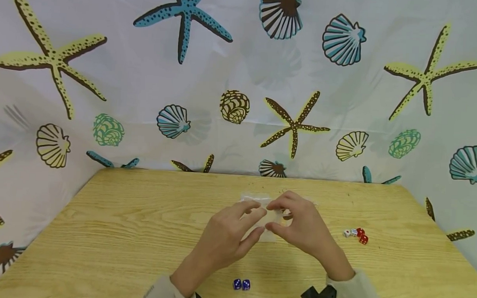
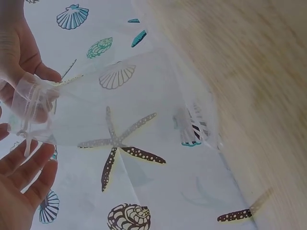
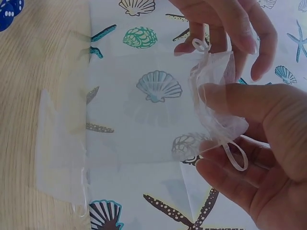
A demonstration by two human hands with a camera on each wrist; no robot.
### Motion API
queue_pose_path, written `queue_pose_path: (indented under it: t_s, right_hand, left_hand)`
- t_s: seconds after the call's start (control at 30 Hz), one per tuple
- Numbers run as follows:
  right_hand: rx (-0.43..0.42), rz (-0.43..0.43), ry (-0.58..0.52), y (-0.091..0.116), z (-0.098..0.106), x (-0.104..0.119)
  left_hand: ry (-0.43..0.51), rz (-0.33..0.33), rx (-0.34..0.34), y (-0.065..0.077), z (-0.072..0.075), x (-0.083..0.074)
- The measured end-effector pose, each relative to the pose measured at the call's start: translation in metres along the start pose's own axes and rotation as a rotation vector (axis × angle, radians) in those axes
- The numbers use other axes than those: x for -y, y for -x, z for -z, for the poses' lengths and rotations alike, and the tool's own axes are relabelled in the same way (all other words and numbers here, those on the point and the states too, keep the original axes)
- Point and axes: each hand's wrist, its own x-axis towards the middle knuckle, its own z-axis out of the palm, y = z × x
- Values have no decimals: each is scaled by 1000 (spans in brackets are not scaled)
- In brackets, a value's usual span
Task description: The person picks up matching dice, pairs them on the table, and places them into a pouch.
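Observation:
Between the two hands is a sheer white drawstring bag [image 3: 218,103] with thin ribbon loops at its gathered mouth. My right hand [image 1: 303,223] holds it, the thumb pressing into the mouth and the other fingers curled behind the fabric, as the right wrist view shows. Across from it, my left hand [image 1: 229,232] has its fingers spread and loosely bent beside the mouth, close to one loop. Whether those fingertips touch the fabric is unclear. The bag's see-through body [image 2: 115,100] stretches away from the hands in the left wrist view.
Another sheer piece [image 3: 60,158] with a ribbon loop lies on the wooden table [image 1: 142,207]. Two blue dice [image 1: 241,284] sit at the near side. White dice [image 1: 350,232] and red dice [image 1: 362,236] cluster at right. A shell-and-starfish cloth [image 1: 225,78] encloses the back and sides.

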Motion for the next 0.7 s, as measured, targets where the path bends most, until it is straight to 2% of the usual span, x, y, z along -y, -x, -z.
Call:
queue_pose_path:
  t_s: [0.17, 0.3, 0.43, 0.7]
  right_hand:
    - [-25, 29, 54, 0, -2, 8]
    - [-76, 89, 93, 0, -3, 15]
    - [-115, 101, 105, 0, -5, 18]
    - [-191, 84, 128, 0, -16, 18]
  left_hand:
    - [-82, 23, -24, -3, 1, -6]
    - [-157, 77, -77, -4, 3, -10]
    - [-193, 131, -124, -6, 5, -12]
    - [-227, 233, -102, -7, 5, -17]
